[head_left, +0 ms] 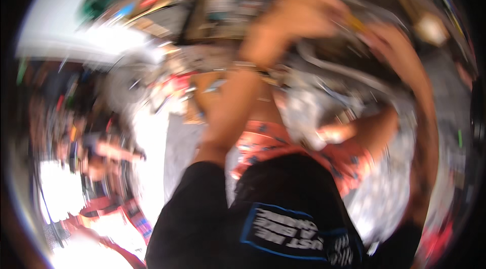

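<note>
Strong motion blur smears the whole head view. My left hand (306,10) is raised at the upper middle, its arm crossing above my lap. My right hand (387,41) reaches in from the right side, a little lower. Between the two hands lies a small, narrow yellow thing (357,24), too blurred to name; both hands are close to it. Whether either hand grips it does not show, because the fingers are smeared. A curved dark grey rim or edge (349,69) runs below the hands.
Beyond my left forearm is a box-like tray (195,28) with mixed contents. Red and green things are scattered at the upper left, near a round grey shape (124,84). A brown piece (206,89) lies beside my left forearm. My bent legs in orange shorts (260,140) are below.
</note>
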Available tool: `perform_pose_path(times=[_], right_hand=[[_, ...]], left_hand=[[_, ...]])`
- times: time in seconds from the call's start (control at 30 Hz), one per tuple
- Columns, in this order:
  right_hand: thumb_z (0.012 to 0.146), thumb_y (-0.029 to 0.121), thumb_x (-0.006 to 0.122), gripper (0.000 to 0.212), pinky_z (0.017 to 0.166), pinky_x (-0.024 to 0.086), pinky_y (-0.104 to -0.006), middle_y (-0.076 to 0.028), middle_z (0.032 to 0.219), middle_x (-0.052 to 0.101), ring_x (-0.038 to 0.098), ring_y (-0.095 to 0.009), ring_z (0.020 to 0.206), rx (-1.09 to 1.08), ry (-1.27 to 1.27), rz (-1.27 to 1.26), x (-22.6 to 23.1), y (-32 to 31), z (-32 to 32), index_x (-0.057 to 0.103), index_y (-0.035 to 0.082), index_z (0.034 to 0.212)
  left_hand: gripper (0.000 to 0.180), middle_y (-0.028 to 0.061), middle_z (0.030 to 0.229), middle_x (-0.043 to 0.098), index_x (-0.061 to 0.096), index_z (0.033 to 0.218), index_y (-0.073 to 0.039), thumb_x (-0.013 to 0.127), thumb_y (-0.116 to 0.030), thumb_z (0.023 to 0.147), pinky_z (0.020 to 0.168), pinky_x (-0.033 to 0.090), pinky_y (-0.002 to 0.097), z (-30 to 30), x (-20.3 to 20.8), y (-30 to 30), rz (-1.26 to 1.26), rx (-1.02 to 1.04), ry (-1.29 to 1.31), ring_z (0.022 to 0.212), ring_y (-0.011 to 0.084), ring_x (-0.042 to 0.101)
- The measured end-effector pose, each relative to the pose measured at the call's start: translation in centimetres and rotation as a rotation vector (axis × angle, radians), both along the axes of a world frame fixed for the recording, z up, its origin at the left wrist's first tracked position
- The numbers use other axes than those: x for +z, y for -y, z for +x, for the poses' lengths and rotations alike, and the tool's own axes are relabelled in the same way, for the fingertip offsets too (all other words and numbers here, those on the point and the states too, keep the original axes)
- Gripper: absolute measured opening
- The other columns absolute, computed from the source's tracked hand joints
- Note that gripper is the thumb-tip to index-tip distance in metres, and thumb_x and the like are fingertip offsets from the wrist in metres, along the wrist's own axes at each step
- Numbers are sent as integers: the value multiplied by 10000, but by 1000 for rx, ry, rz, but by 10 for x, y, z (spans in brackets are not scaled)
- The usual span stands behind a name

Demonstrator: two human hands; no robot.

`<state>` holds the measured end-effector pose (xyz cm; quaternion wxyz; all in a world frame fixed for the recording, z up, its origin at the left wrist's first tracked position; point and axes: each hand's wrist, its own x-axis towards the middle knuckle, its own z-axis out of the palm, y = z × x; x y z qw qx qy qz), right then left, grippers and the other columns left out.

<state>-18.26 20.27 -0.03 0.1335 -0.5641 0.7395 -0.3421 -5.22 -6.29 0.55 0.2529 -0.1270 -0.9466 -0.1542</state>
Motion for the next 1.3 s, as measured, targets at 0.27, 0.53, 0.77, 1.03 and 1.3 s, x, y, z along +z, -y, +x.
perform_pose_path(times=[0.27, 0.53, 0.77, 1.03, 1.3], right_hand=[[1061, 62, 662, 188, 780, 515, -272, -22, 990, 670, 612, -96, 871, -107, 330, 50, -18, -7, -32, 701, -30, 1220], [1044, 124, 722, 245, 853, 531, -310, -81, 1121, 674, 633, -143, 933, -46, 325, 144, -1, 3, -49, 713, -31, 1233], [1059, 193, 739, 272, 897, 530, -316, -91, 1250, 657, 636, -160, 1037, -70, 298, 221, 8, 11, -50, 720, 10, 1260], [1052, 175, 738, 260, 877, 529, -294, -66, 1223, 654, 632, -137, 1020, -90, 252, 170, 11, 14, -40, 719, 25, 1264], [1047, 48, 688, 259, 936, 525, -294, -70, 1229, 692, 644, -139, 1049, -31, 372, 169, 10, 22, -42, 692, -8, 1300]], left_hand=[[224, -19, 830, 774, 865, 869, -378, 763, -365, 670, 1001, 386, 484, -23, -20, -2, 92, 97, 8, 996, 282, 693], [216, -41, 831, 778, 861, 854, -396, 756, -341, 673, 1004, 383, 504, -36, -29, 4, 102, 71, 26, 1019, 280, 706], [211, -67, 838, 787, 859, 844, -407, 758, -344, 670, 982, 376, 487, -28, -19, 6, 112, 51, 19, 984, 236, 712], [184, -81, 873, 784, 863, 849, -391, 762, -378, 696, 1050, 341, 487, -28, -9, 7, 54, 165, 87, 1075, 245, 672], [260, -9, 1002, 800, 872, 953, -323, 772, -443, 746, 1100, 345, 480, 15, 12, -6, -348, 335, 168, 1166, 272, 650]])
